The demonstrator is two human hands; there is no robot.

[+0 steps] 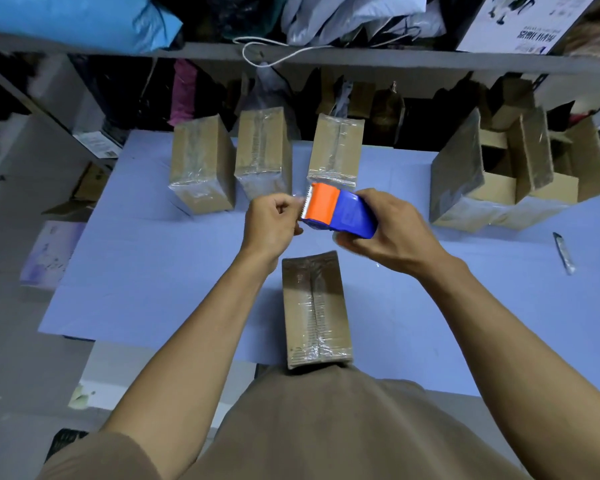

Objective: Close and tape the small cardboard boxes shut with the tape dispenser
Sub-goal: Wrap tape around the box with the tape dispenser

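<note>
A blue and orange tape dispenser (338, 212) is held above the table in my right hand (383, 233), whose fingers wrap its blue body. My left hand (272, 221) is curled at the dispenser's serrated orange end and pinches the clear tape end there. Below both hands a small cardboard box (314, 310) lies closed on the blue table (136, 271), with clear tape along its top seam. Three taped boxes stand in a row at the back: left (201, 164), middle (262, 150), right (336, 148).
Several open cardboard boxes (513, 174) are grouped at the back right. A small knife-like tool (564, 252) lies near the right edge. A shelf (326, 55) with bags and a cord runs above the table's far side. Cardboard scraps (84, 188) lie left of the table.
</note>
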